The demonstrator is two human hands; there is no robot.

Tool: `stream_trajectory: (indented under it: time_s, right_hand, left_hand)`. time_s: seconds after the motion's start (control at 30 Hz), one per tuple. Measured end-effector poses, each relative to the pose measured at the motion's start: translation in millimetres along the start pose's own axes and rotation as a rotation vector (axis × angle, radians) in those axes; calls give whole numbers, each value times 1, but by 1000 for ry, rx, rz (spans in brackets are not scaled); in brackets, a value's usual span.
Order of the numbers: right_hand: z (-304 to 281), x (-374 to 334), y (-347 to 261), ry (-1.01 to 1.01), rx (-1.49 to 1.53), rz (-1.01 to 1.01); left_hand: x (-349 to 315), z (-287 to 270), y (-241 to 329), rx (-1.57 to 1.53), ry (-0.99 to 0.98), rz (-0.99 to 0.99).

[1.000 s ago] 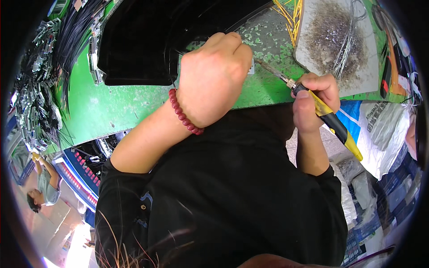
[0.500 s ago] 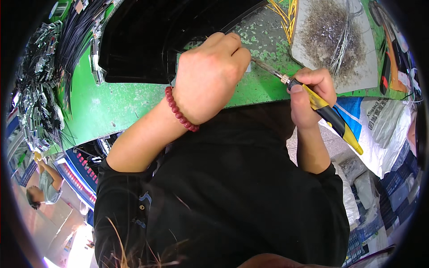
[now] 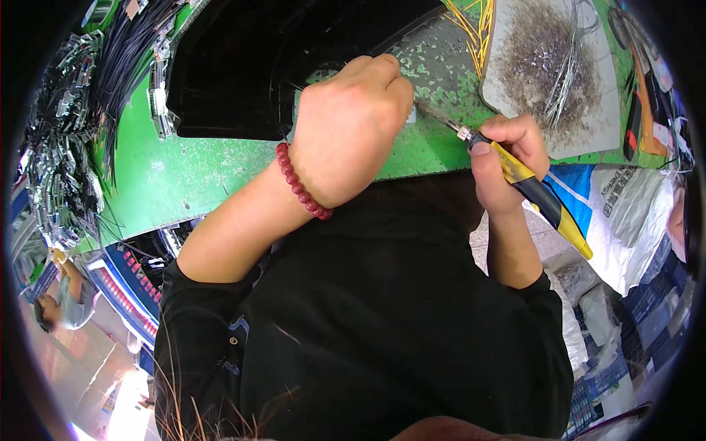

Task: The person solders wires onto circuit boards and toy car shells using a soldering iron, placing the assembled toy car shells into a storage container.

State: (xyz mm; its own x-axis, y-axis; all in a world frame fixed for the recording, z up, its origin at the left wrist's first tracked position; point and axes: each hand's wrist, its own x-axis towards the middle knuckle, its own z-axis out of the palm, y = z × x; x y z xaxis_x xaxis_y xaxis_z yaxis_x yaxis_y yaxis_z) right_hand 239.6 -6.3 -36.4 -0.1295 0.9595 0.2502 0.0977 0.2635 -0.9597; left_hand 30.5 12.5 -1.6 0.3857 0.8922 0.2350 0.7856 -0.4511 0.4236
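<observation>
In my right hand (image 3: 511,162) is a yellow and black soldering iron (image 3: 540,192), gripped like a pen with its tip pointing up and left. That tip reaches close to the knuckles of my left hand (image 3: 353,125), which is curled with its back toward me over the green bench. Whatever the left fingers hold is mostly hidden; a small pale edge shows beside the tip. A dark red bead bracelet (image 3: 293,180) circles my left wrist. Directly behind the left hand lies a large black tray-like sheet (image 3: 228,81).
Thin solder wire (image 3: 570,81) lies on a stained pale board (image 3: 507,88) at the right. Yellow wires (image 3: 474,33) are left of it. Black-wired small parts (image 3: 66,140) pile up at the far left of the green bench (image 3: 176,184). Another person (image 3: 70,301) is at lower left.
My hands and the soldering iron keep nearly the same pose, with a very slight shift of the whole view. The person at lower left has moved a little.
</observation>
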Motion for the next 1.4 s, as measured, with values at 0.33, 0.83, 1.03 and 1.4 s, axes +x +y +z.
stream_trajectory:
  time_s: [0.33, 0.83, 1.03, 1.4]
  right_hand:
    - [1, 1, 2, 8, -42, -90]
    - [13, -3, -4, 125, 76, -53]
    - [12, -1, -2, 84, -211, -130]
    - [-1, -8, -8, 126, -124, -99]
  left_hand:
    - [4, 0, 3, 12, -14, -20]
    - [5, 0, 9, 60, 8, -15]
    - [5, 2, 14, 141, 35, -8]
    - [6, 3, 9, 57, 43, -26]
